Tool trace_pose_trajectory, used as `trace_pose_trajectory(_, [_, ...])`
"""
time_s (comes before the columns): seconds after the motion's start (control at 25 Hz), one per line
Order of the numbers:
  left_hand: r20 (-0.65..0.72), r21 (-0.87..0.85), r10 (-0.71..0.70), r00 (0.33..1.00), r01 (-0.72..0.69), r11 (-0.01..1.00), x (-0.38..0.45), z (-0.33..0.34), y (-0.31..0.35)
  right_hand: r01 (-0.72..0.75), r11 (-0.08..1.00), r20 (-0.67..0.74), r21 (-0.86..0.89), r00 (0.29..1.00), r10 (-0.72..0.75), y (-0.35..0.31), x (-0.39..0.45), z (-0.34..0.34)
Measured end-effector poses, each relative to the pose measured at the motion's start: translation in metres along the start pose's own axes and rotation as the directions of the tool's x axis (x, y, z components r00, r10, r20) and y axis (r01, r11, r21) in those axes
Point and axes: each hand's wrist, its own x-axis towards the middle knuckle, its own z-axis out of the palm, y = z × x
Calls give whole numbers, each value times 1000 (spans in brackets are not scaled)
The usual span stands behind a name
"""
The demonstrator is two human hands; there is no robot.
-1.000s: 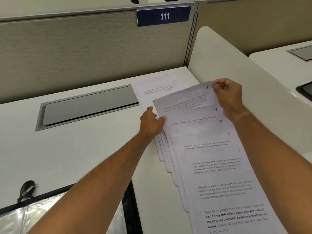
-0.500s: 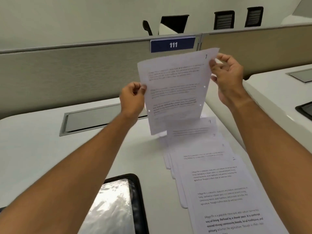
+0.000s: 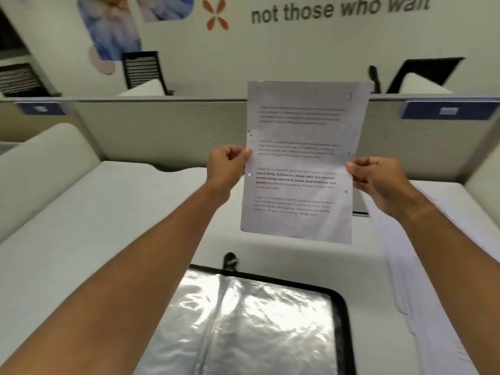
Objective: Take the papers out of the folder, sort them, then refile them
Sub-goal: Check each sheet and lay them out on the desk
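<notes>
Two hands hold one printed sheet upright above the tabletop: the left hand pinches its nine o'clock edge, the right hand its three o'clock edge. Remaining papers lie at four o'clock, and the folder lies open at six o'clock.

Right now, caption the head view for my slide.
Both hands hold a printed sheet upright above the open folder.

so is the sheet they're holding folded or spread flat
Spread flat: the sheet hangs upright and unfolded, all four edges showing, with the left hand and right hand pinching opposite side edges.
</notes>
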Motion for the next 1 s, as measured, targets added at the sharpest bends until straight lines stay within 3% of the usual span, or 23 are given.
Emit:
trace_pose_trajectory(0.24, [-29, 77, -197, 980, 199, 977, 14, -151, -63, -124, 992, 111, -25, 986, 126, 22, 2, 149])
trace_pose_trajectory(0.68, [-235, 205, -308, 922, 357, 911, 142, -419, -164, -333, 937, 146, -109, 927, 346, 98, 49, 461])
trace_pose_trajectory(1.0, [-425, 367, -332, 842, 496, 787, 228, -536, -220, -444, 886, 145, -133, 876, 460, 139, 89, 626])
